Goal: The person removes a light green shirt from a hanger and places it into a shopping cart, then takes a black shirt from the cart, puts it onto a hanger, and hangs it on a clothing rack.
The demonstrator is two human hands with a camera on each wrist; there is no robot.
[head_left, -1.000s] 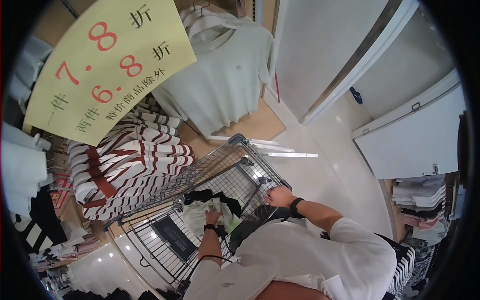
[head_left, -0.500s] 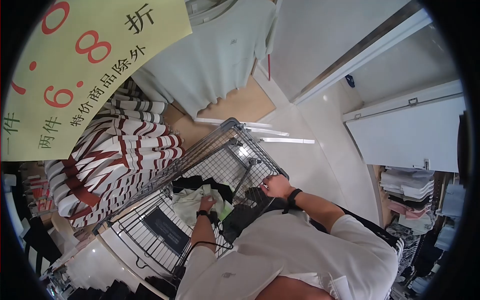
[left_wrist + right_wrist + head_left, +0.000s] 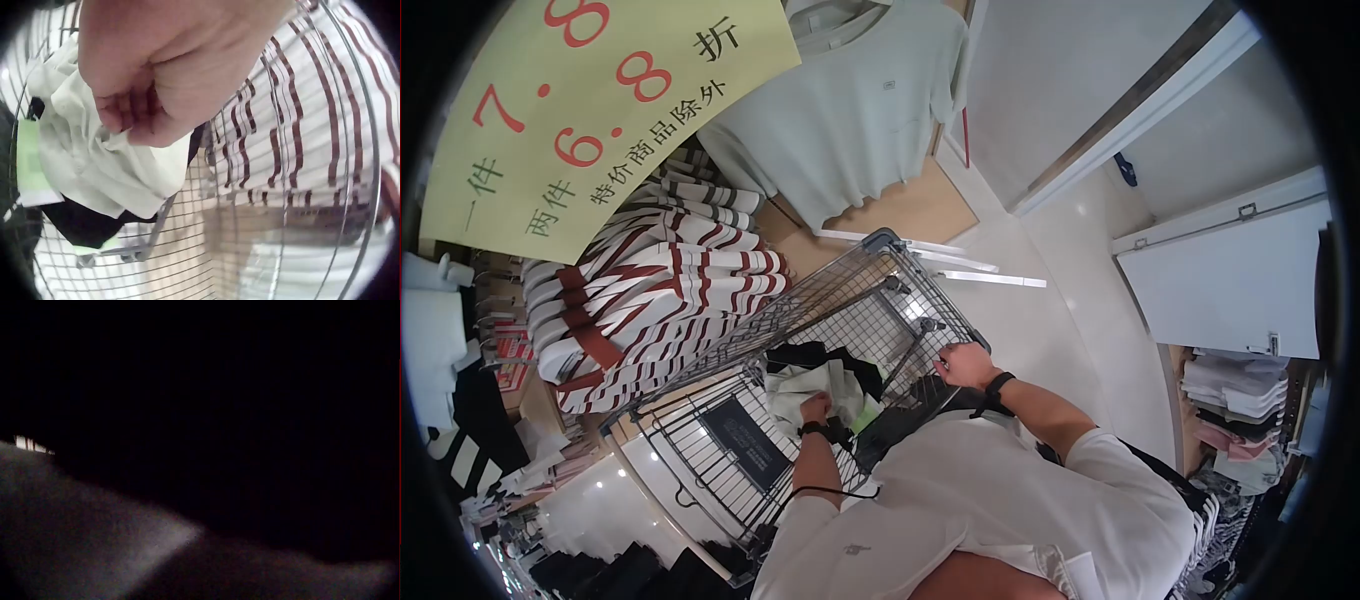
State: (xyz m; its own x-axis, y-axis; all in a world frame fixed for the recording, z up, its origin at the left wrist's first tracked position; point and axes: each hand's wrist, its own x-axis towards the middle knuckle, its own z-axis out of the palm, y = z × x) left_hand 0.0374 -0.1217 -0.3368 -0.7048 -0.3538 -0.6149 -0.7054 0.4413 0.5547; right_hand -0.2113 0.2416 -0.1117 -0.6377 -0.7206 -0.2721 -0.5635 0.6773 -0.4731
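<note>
In the head view, my left hand [image 3: 816, 410] is over a pale grey-green garment [image 3: 785, 390] in a wire shopping cart [image 3: 800, 300]. The left wrist view shows the thumb and curled fingers of that hand [image 3: 169, 81] pinching a fold of the pale garment [image 3: 119, 169]. Under it lies a black garment [image 3: 81, 222], and a light green tag [image 3: 34, 162] hangs at its side. My right hand [image 3: 966, 364] has its fingers curled over the rim at the near right corner of the cart. The right wrist view is almost black.
Striped shirts [image 3: 700, 280] hang close along the cart's left side, below a large yellow sign [image 3: 610, 110]. A pale sweater [image 3: 850, 110] hangs beyond the cart. White rack legs [image 3: 990, 280] reach over the floor. Folded clothes [image 3: 1235, 385] stack at the right.
The left hand, earlier spread on the pale garment, now has its fingers drawn in on the cloth. The right hand stays at the cart rim. The head view shifted and swung partly back.
</note>
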